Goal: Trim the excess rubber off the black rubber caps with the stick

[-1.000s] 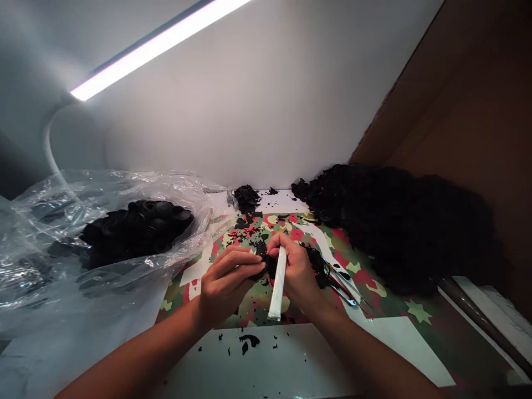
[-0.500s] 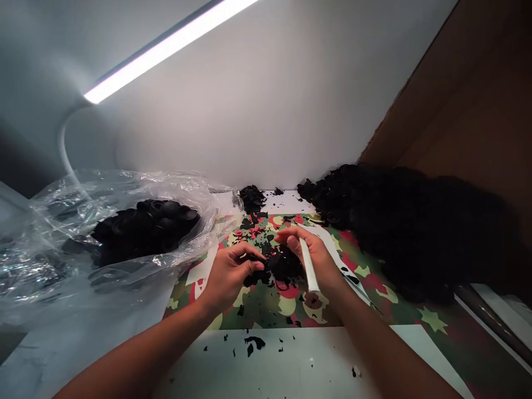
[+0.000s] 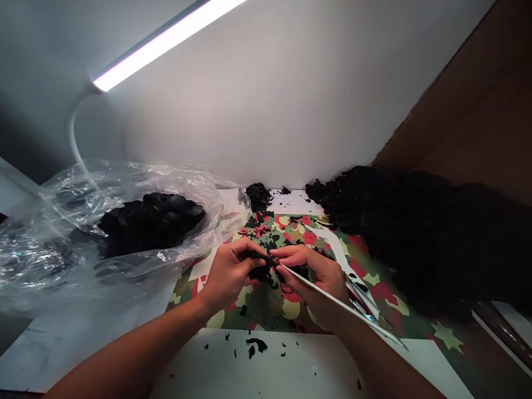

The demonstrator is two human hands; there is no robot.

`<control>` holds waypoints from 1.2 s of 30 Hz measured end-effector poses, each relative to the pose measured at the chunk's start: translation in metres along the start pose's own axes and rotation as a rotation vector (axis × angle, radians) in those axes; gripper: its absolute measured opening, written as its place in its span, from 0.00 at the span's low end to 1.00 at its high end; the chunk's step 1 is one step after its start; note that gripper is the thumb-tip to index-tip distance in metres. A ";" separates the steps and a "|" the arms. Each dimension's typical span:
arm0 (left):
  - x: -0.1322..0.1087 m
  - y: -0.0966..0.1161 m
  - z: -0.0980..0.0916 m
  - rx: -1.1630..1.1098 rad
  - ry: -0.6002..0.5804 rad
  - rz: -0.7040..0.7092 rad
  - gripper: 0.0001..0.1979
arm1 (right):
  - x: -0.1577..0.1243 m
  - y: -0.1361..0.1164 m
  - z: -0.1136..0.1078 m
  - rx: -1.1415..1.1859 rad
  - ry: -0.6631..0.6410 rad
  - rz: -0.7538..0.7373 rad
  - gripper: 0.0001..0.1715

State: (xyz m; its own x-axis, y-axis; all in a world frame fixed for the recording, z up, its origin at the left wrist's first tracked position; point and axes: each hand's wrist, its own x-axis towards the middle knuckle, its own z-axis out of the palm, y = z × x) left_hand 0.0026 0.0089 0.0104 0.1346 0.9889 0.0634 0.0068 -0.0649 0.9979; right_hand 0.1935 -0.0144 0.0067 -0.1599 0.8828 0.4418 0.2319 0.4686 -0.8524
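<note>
My left hand [image 3: 230, 271] is closed in a pinch on a small black rubber part [image 3: 261, 267] held over the camouflage-patterned mat [image 3: 266, 302]. My right hand [image 3: 318, 277] is closed around a thin white-handled tool [image 3: 341, 303]; its tip meets the black part between my fingertips and its handle runs back to the lower right. Black trimmings lie on the mat right under both hands.
A clear plastic bag [image 3: 83, 233] with several black round parts [image 3: 152, 220] lies at the left. A big heap of black parts [image 3: 419, 227] fills the right side. Scissors [image 3: 366, 302] lie beside my right wrist. A small scrap pile [image 3: 258, 195] sits by the white wall; a lamp bar [image 3: 166, 41] hangs overhead.
My right hand has come back toward my left and swung the tool from upright to nearly flat, its tip now at the black part. The view has shifted slightly.
</note>
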 end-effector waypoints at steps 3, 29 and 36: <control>-0.001 0.000 0.000 0.048 0.009 0.004 0.03 | 0.002 -0.002 0.001 -0.043 -0.031 -0.108 0.05; -0.004 -0.002 0.006 -0.058 0.010 -0.049 0.02 | 0.000 -0.007 0.015 -0.147 0.061 -0.222 0.12; -0.009 0.000 0.007 -0.030 -0.058 -0.064 0.02 | 0.010 0.003 -0.002 -0.277 0.232 -0.024 0.09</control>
State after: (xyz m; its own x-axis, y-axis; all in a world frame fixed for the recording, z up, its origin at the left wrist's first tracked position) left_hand 0.0078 -0.0011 0.0094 0.1925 0.9813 -0.0003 -0.0127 0.0028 0.9999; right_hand 0.1947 -0.0045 0.0089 0.0463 0.8409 0.5393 0.4870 0.4523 -0.7472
